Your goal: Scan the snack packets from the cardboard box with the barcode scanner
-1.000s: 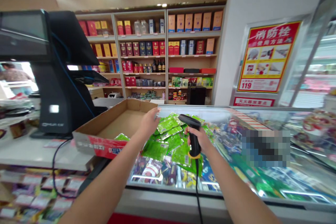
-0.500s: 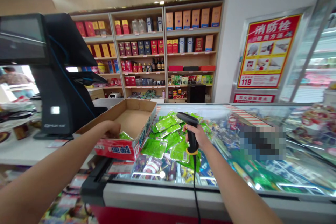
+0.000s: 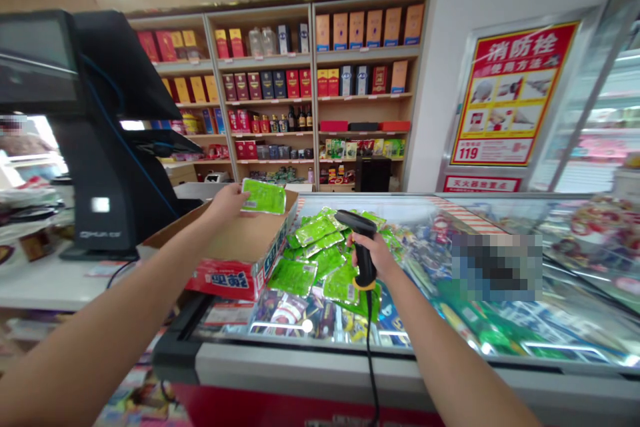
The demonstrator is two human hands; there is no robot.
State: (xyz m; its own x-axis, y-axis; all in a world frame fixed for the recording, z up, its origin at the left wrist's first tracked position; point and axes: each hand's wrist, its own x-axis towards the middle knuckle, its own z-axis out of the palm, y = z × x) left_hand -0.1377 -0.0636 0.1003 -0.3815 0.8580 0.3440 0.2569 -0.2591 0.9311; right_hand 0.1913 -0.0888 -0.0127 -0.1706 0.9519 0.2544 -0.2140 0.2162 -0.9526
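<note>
My left hand point(image 3: 231, 203) pinches a flat green packet point(image 3: 265, 196) by its left edge, holding it above the cardboard box point(image 3: 227, 280). The box is open-topped with red and blue printed sides. Wrapped around its handle, my right hand point(image 3: 370, 255) grips a black barcode scanner point(image 3: 364, 240) with a yellow ring at its base. The scanner's head points left, and its cable point(image 3: 371, 360) hangs down over the front edge. Under and beside it, several green packets point(image 3: 317, 230) lie in a loose pile on the glass top, right of the box.
A black register terminal point(image 3: 95, 147) stands left on a white counter point(image 3: 40, 283). The glass-topped freezer point(image 3: 310, 360) holds packaged goods beneath its lid. Shelves point(image 3: 315, 57) with boxes and bottles line the back, and a red fire-hydrant poster point(image 3: 515, 93) hangs at right.
My left hand has risen from inside the box, lifting a green packet out of it. My right hand with the scanner stays nearly where it was.
</note>
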